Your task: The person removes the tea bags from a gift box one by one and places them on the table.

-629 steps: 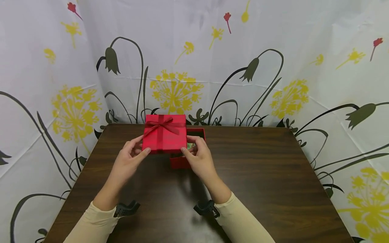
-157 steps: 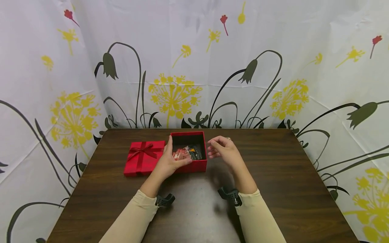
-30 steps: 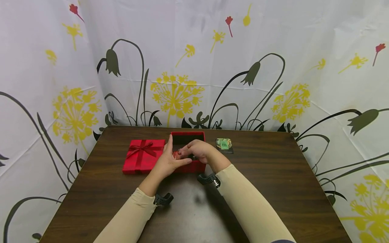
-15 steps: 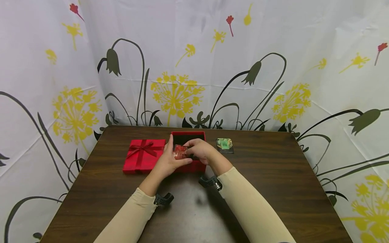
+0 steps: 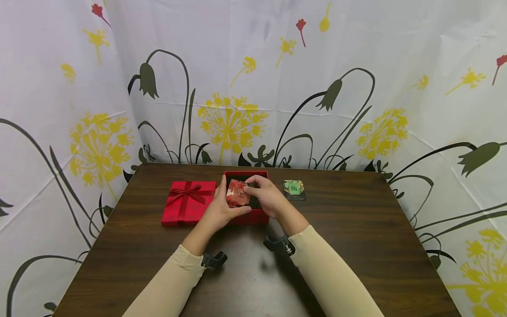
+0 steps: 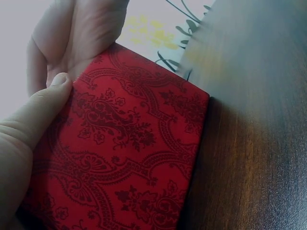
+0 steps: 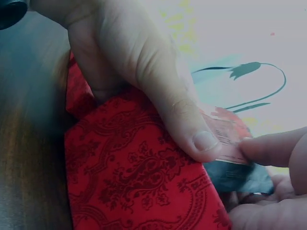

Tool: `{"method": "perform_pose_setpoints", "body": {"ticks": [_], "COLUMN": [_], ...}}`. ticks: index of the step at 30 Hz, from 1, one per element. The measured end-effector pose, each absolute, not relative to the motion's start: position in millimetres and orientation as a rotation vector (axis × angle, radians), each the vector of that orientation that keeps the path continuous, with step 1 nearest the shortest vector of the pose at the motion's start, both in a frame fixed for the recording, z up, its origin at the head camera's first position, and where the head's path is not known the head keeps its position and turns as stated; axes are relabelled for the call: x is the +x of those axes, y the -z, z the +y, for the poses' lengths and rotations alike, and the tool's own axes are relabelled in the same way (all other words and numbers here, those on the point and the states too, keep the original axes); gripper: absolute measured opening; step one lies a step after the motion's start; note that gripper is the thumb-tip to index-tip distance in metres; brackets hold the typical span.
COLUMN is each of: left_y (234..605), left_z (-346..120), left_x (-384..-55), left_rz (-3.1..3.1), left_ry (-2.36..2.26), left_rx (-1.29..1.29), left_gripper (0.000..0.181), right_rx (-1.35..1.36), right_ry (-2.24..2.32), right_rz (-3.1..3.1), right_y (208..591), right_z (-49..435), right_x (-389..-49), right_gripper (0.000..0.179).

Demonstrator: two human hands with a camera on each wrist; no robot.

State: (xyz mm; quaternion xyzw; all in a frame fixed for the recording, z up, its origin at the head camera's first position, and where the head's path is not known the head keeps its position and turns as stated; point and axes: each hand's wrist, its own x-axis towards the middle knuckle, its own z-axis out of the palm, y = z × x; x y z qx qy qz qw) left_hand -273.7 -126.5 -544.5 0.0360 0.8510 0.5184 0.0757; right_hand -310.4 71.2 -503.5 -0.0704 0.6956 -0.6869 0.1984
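An open red box [image 5: 255,216] stands at the middle of the dark wooden table [image 5: 348,246]. My left hand [image 5: 221,210] grips its left side, the thumb lying along the front wall. My right hand [image 5: 259,193] pinches a small red packet [image 5: 236,193] and holds it just above the box. In the left wrist view the box's patterned red wall [image 6: 134,158] fills the frame under my thumb [image 6: 36,115]. In the right wrist view the red packet [image 7: 228,139] is held between fingertips above the box [image 7: 139,191].
The red lid with its ribbon bow [image 5: 189,202] lies flat left of the box. A small green packet [image 5: 294,188] lies on the table to the box's right. A flower-printed curtain [image 5: 253,88] hangs behind and around the table.
Over the last second my right hand has lifted the red packet up out of the box. The left hand stays on the box. The green packet was laid on the table earlier.
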Motion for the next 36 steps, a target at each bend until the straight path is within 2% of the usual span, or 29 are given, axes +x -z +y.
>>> {"method": "perform_pose_setpoints", "body": {"ticks": [8, 17, 27, 33, 36], "left_y": [545, 545, 545, 543, 543], "left_z": [-127, -127, -126, -125, -123], "left_x": [-273, -274, -274, -274, -274], "left_rz": [2.558, 2.551, 2.561, 2.557, 2.546], "left_ry": [-1.538, -1.536, -1.523, -1.538, -1.55], "left_rx": [0.104, 0.101, 0.081, 0.056, 0.046], "left_gripper": [0.143, 0.144, 0.146, 0.142, 0.14], "right_rx": [-0.221, -0.299, -0.176, -0.154, -0.13], "right_ry": [2.049, 1.936, 2.033, 2.016, 2.014], "right_rz": [2.116, 2.535, 2.368, 2.299, 2.312], "right_y": [507, 501, 491, 488, 492], "right_z": [73, 78, 100, 126, 145], "right_x": [-299, -284, -270, -266, -268], "right_gripper": [0.034, 0.01, 0.025, 0.017, 0.019]}}
